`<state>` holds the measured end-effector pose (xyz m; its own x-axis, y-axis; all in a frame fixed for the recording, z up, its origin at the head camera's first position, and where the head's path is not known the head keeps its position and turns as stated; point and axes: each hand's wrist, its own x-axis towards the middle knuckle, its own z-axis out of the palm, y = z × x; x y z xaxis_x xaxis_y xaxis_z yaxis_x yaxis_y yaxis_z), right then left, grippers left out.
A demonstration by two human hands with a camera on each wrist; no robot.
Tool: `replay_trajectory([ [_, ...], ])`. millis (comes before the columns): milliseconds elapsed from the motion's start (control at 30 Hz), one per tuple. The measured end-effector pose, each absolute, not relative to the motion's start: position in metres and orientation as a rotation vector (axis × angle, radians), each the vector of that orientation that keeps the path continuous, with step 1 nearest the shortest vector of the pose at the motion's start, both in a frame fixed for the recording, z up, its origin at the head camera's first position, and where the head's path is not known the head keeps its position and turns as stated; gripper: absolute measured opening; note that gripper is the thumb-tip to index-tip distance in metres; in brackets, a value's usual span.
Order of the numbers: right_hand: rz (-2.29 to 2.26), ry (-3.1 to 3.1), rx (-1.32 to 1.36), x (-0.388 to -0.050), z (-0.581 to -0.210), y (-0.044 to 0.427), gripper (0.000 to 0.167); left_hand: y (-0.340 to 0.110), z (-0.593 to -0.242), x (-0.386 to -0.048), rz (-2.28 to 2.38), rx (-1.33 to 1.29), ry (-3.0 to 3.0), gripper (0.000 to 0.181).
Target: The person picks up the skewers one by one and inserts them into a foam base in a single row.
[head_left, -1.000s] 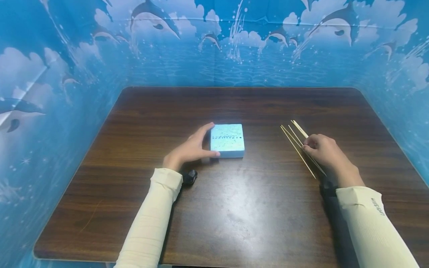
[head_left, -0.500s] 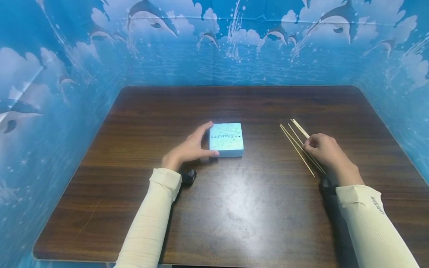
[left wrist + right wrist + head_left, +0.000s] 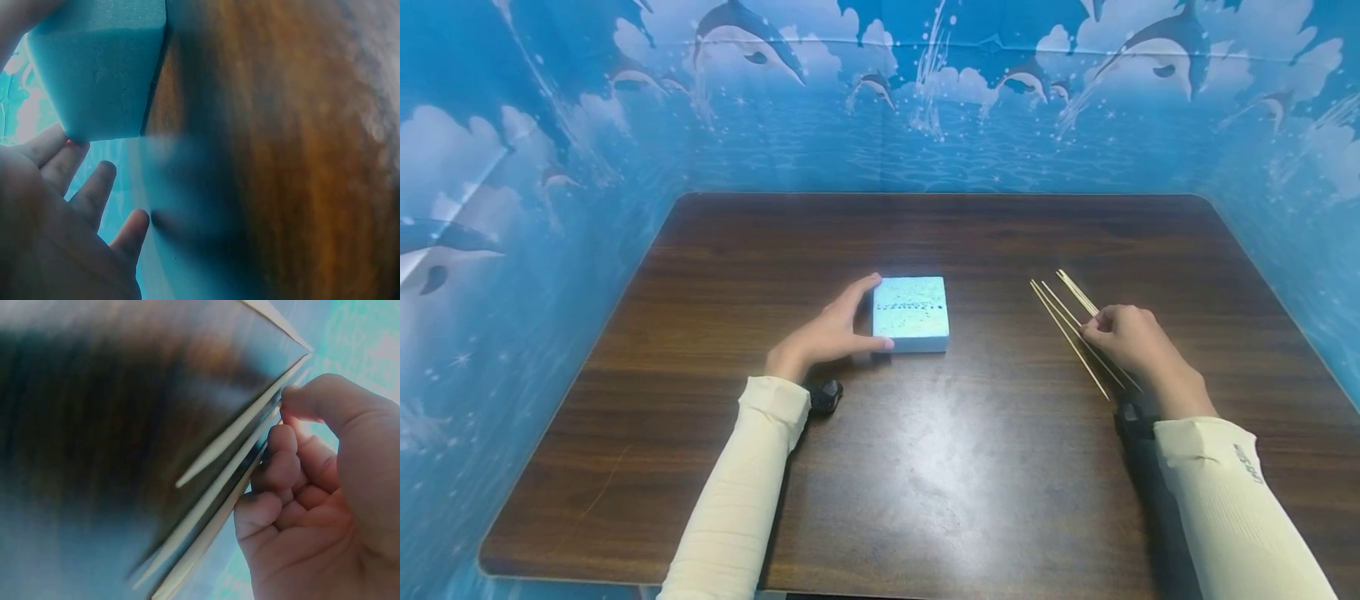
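A pale blue foam block with dark marks across its top lies flat on the table. My left hand grips its left side, thumb at the near corner and a fingertip at the far one. The left wrist view shows the block's smooth side, with the other fingers spread below it. To the right, several thin pointed bamboo skewers lie fanned out. My right hand pinches among them with thumb and forefinger; the remaining fingers curl beneath. Exactly which skewers it pinches is partly hidden.
The brown wooden table has rounded corners. A blue dolphin-printed curtain stands round its back and sides. Black wrist cameras are strapped under both wrists, the left one nearly touching the tabletop.
The near ends of the skewers under my right hand have spread apart a little, one shifting right. My left hand and the foam block stay in place.
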<state>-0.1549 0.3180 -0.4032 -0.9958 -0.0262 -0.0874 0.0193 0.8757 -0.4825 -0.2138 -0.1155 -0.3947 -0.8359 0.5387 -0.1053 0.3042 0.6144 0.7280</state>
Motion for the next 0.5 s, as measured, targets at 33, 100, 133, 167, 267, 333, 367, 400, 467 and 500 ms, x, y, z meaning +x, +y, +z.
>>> replay_trajectory([
  [33,-0.766,2.952,-0.005,-0.155,-0.403,0.317,0.026,-0.116,-0.395,-0.214,1.054,0.681,2.529,0.111],
  [100,-0.772,2.964,-0.009,-0.156,-0.401,0.314,0.026,-0.118,-0.394,-0.214,1.056,0.682,2.530,0.112],
  [133,-0.775,2.969,-0.009,-0.156,-0.400,0.313,0.026,-0.119,-0.394,-0.214,1.058,0.683,2.530,0.112],
  [167,-0.781,2.971,-0.008,-0.156,-0.398,0.311,0.026,-0.119,-0.394,-0.214,1.058,0.683,2.531,0.112],
  [267,-0.801,2.992,-0.002,-0.155,-0.389,0.303,0.023,-0.121,-0.394,-0.214,1.060,0.685,2.530,0.112],
  [333,-0.815,3.017,-0.007,-0.155,-0.382,0.295,0.020,-0.120,-0.395,-0.214,1.060,0.684,2.528,0.111],
  [367,-0.826,3.037,-0.015,-0.156,-0.378,0.291,0.019,-0.120,-0.395,-0.214,1.061,0.684,2.527,0.111],
  [400,-0.841,3.058,-0.020,-0.156,-0.374,0.286,0.018,-0.120,-0.396,-0.215,1.061,0.683,2.525,0.111],
  [467,-0.886,3.083,-0.035,-0.157,-0.365,0.275,0.018,-0.119,-0.396,-0.215,1.055,0.680,2.525,0.111],
  [500,-0.909,3.100,-0.047,-0.157,-0.361,0.269,0.018,-0.119,-0.396,-0.215,1.051,0.678,2.525,0.111],
])
